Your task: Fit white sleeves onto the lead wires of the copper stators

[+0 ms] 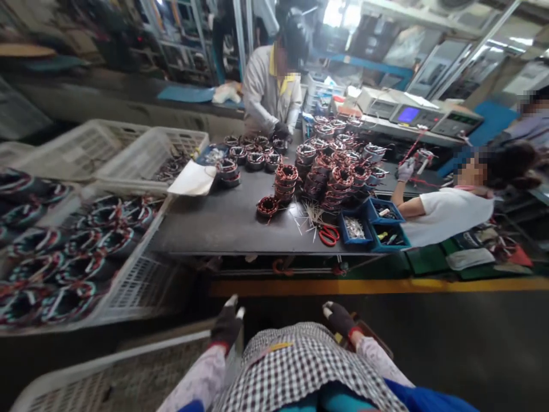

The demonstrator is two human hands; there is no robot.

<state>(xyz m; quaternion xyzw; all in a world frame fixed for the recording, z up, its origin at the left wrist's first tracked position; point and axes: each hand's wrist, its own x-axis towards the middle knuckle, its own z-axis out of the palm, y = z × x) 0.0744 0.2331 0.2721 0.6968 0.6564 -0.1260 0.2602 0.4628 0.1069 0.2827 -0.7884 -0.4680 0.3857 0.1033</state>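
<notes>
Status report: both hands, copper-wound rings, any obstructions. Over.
Dark-gloved left hand, dark-gloved right hand: nothing visibly held. Lone copper-wound ring on dark grey table, beside stacked rings. Red-handled scissors to its right, no obstruction seen.

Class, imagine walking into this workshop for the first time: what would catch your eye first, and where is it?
Probably the stacks of wire-wound rings, crowding the middle and far right of the dark table. Next might come the red-handled scissors near the table's front edge, left of the blue bins. On the left, more rings fill a pale plastic crate.
</notes>
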